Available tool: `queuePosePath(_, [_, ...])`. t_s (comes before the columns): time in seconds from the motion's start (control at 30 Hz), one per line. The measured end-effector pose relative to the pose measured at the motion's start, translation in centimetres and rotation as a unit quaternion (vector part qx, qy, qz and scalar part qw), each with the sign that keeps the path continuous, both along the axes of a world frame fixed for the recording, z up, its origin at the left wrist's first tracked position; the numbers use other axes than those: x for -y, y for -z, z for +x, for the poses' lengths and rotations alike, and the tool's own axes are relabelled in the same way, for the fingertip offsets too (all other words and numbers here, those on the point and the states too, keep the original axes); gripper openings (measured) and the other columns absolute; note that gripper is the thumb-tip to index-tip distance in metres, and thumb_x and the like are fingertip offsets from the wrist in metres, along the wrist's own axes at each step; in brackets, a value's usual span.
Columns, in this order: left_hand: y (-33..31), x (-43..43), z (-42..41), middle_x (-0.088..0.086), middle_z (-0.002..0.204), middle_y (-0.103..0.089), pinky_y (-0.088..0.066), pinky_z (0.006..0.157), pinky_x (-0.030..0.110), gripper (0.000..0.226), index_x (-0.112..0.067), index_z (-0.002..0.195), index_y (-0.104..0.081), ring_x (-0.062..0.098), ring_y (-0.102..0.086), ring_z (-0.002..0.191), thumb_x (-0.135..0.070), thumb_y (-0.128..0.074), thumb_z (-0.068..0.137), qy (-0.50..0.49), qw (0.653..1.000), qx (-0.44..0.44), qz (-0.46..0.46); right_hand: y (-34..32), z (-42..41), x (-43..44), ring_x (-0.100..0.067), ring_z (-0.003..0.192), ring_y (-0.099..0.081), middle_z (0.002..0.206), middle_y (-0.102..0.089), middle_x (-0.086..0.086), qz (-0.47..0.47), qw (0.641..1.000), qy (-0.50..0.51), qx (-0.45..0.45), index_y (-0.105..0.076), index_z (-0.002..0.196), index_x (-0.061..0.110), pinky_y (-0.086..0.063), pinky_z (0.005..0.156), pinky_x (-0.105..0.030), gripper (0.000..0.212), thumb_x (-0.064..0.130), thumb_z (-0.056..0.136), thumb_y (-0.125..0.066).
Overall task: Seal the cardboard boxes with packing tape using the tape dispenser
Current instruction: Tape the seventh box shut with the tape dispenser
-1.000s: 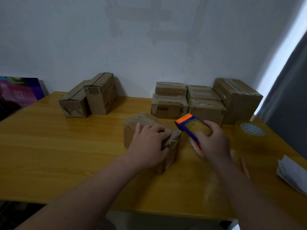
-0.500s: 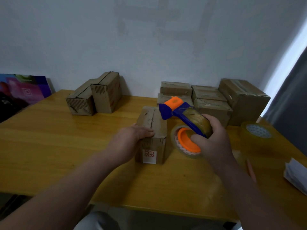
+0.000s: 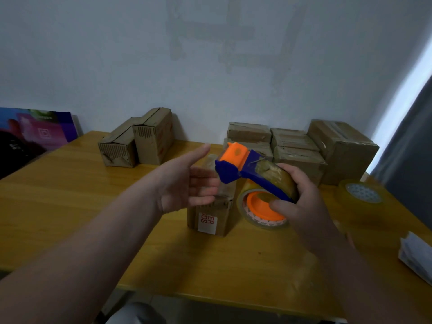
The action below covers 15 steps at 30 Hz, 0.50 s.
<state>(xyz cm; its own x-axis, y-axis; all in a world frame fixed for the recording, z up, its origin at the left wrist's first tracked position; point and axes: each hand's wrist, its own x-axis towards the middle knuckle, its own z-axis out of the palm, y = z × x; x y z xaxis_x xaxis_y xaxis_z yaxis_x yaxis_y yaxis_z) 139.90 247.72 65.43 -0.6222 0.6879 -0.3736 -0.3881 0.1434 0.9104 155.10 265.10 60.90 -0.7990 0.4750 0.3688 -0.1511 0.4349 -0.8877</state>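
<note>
Dispenser (image 3: 243, 169) gripped in your right hand (image 3: 301, 202); left hand (image 3: 184, 185) open, fingers straight, at its 9 o'clock. Box (image 3: 210, 220) stands at 6 o'clock below. Pull tape (image 3: 243, 208) free, anchor past box edge.

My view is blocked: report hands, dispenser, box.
Left hand open, in front of small brown cardboard box. Right hand grips blue-and-orange plastic tape dispenser, off the box. Left fingers near its head.

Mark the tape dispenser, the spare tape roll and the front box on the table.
tape dispenser (image 3: 229, 173), head view, blue head under the orange cap.
spare tape roll (image 3: 361, 196), head view, patterned core.
front box (image 3: 208, 222), head view, white label on near face.
</note>
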Motion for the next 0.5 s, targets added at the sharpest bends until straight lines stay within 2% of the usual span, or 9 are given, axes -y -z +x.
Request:
queuePosePath(0.1, [-0.2,-0.1,0.1,0.005,0.064,-0.06,-0.053,0.05,0.021,0.017,-0.005,0.09,-0.064,0.011,-0.058,0.055,-0.022,-0.061,0.088,-0.006,1.0,-0.031,-0.001,-0.6,0.2,0.3,-0.006,0.079,-0.061,0.1,-0.059,0.002,0.019,1.0,-0.017,0.013,-0.052,0.109,0.041,-0.05,0.058,-0.016,0.059,0.012,0.059,-0.062])
queuePosePath(0.13, [-0.2,-0.1,0.0,0.004,0.06,-0.058,-0.051,0.048,0.02,0.011,-0.005,0.088,-0.063,0.01,-0.056,0.052,-0.015,-0.059,0.09,-0.012,0.999,-0.042,-0.005,-0.7,0.2,0.4,-0.005,0.078,-0.061,0.1,-0.059,0.002,0.023,0.999,-0.022,0.019,-0.052,0.109,0.041,-0.05,0.056,-0.016,0.059,0.012,0.058,-0.062])
queuePosePath(0.3, [0.4,0.2,-0.2,0.007,0.06,-0.057,-0.049,0.045,0.022,0.011,-0.004,0.082,-0.062,0.012,-0.054,0.051,-0.011,-0.058,0.089,-0.055,0.991,-0.114,-0.047,-1.8,0.2,0.5,0.0,0.065,-0.06,0.099,-0.059,0.005,0.047,0.996,-0.052,0.046,-0.054,0.116,0.039,-0.045,0.051,-0.014,0.068,0.009,0.057,-0.064])
queuePosePath(0.4, [0.8,0.1,-0.2,0.009,0.068,-0.06,-0.051,0.051,0.024,0.012,-0.006,0.079,-0.061,0.014,-0.055,0.058,-0.01,-0.059,0.09,-0.079,0.982,-0.153,-0.071,-2.7,-0.2,0.3,0.007,0.064,-0.059,0.1,-0.058,0.009,0.089,0.989,-0.079,0.083,-0.053,0.129,0.035,-0.044,0.05,-0.011,0.077,0.003,0.063,-0.074])
queuePosePath(0.5, [0.5,0.9,-1.1,0.008,0.07,-0.062,-0.051,0.063,0.029,0.014,-0.006,0.077,-0.062,0.017,-0.057,0.066,-0.011,-0.06,0.09,-0.126,0.967,-0.206,-0.076,-3.8,0.1,-0.5,0.002,0.061,-0.059,0.096,-0.061,0.013,0.146,0.98,-0.068,0.113,-0.052,0.129,0.042,-0.044,0.049,-0.014,0.077,0.018,0.059,-0.071])
